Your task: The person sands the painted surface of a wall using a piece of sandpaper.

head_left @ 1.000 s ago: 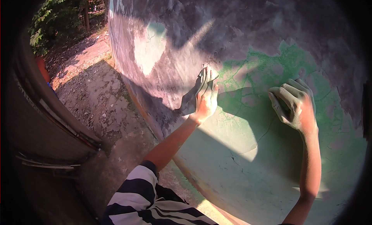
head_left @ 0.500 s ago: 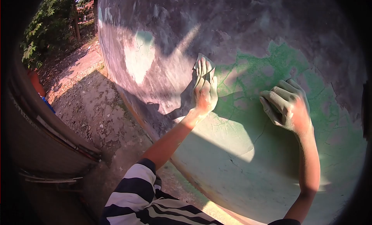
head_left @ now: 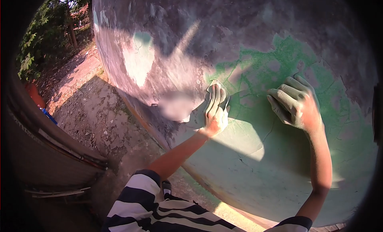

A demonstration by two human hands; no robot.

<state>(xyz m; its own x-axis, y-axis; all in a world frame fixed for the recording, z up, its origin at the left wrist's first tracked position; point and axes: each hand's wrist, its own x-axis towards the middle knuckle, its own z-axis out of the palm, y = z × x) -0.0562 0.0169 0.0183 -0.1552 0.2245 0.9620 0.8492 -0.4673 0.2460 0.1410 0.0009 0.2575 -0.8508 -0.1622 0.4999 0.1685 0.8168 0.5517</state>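
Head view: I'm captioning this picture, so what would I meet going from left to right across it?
Orange object → pale sunlit patch on the wall → left hand pressing a thin sheet to the wall → right hand with bent fingers.

**Sunlight and shade outdoors around a curved wall**

A broad curved wall (head_left: 255,16) fills the middle and right, purplish grey above and green lower down, its surface blotchy and finely cracked. Sunlight falls across it in bright patches between shadows. Along its left side runs rough, stony ground (head_left: 95,108), shaded nearby and sunlit farther off. Leafy greenery (head_left: 36,52) and a slim trunk (head_left: 72,35) stand at upper left. Below them show an orange object (head_left: 36,95) and a blue object (head_left: 48,116), beside a dark curved structure (head_left: 44,160). Pale strips (head_left: 60,193) cross its shaded lower part.
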